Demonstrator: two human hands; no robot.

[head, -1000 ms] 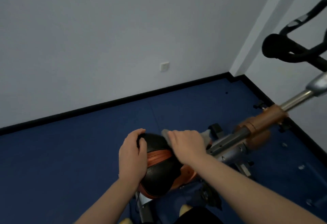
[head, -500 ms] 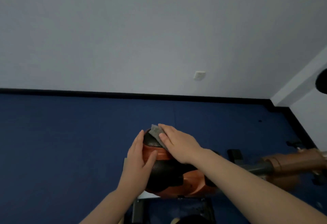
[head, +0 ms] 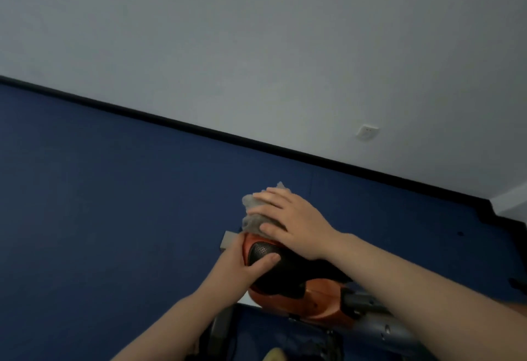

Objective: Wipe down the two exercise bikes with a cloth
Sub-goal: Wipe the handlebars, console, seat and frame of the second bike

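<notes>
Right hand, fingers spread, presses a soft, limp grey cloth onto the firm black-and-orange padded bike saddle; left hand grips the saddle's side.

Both bare forearms reach forward from the bottom of the frame, converging near the centre. The right hand lies palm down, fingers straight and slightly spread, pressing flat on a cloth. The left hand sits lower, its thumb hooked over the top of the saddle and its fingers hidden behind the side.
</notes>
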